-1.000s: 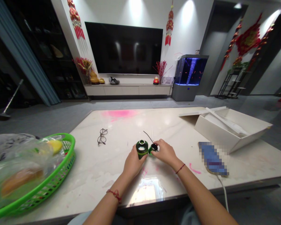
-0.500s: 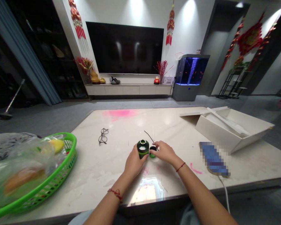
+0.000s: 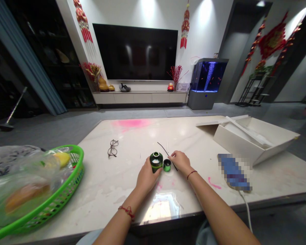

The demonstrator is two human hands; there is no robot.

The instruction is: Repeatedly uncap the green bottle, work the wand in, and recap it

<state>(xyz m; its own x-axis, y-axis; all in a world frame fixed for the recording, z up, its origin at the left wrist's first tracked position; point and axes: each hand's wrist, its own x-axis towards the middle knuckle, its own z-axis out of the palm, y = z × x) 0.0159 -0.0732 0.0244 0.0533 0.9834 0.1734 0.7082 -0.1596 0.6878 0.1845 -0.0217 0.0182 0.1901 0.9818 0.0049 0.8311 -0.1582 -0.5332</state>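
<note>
My left hand (image 3: 148, 173) is wrapped round a dark green bottle (image 3: 156, 162) that stands open-mouthed on the pale table. Close beside the bottle on its right, a small green cap (image 3: 167, 165) sits with its hollow side up, touched by neither hand. My right hand (image 3: 180, 161) is right of the cap, its fingertips pinched on a thin black stick (image 3: 163, 148) that slants across the tabletop. Part of the stick is hidden under the fingers.
Folded glasses (image 3: 112, 148) lie left of the bottle. A green basket (image 3: 78, 170) with bagged items fills the near left. To the right are a blurred blue object (image 3: 234, 173) with a white cable and an open white box (image 3: 242, 146).
My right hand has let go of the green cap and moved slightly right, to the black stick. My left hand has stayed on the bottle.
</note>
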